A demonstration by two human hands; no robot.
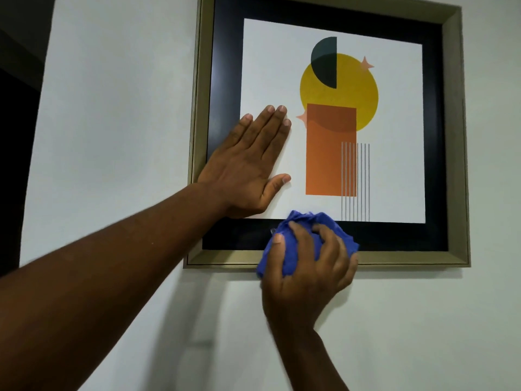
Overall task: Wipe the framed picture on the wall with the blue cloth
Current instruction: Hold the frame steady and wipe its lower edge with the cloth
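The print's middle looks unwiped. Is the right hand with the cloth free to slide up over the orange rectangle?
Probably yes. The right hand holds the cloth at the bottom edge, just below the orange rectangle. The left hand lies flat to the left, off that path.

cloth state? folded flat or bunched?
Bunched. The blue cloth is a crumpled wad gripped in the right hand, pressed on the framed picture at its bottom edge; no flat folds are visible.
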